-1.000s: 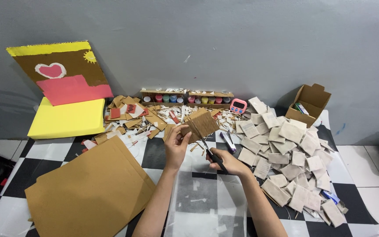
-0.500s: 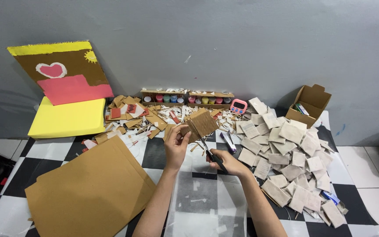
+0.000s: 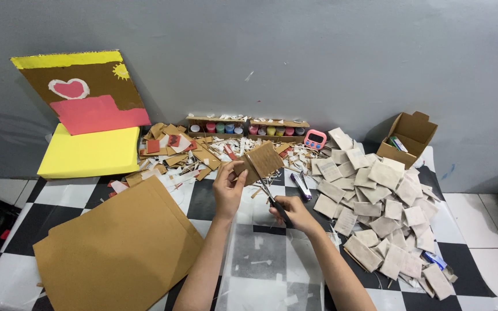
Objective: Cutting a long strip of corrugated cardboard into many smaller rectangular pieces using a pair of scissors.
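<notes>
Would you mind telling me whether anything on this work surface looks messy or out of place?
Yes: cardboard scraps and white slivers lie strewn before the paint pots, unlike the cut squares piled at right.

left hand (image 3: 227, 187) holds cardboard piece (image 3: 260, 161); right hand (image 3: 293, 212) grips scissors (image 3: 273, 199), blades at its edge.

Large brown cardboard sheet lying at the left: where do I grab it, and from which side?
Take the large cardboard sheet at its right edge, nearest the left hand, coming from the right. It lies flat, so likely slide fingers under and pinch.
</notes>
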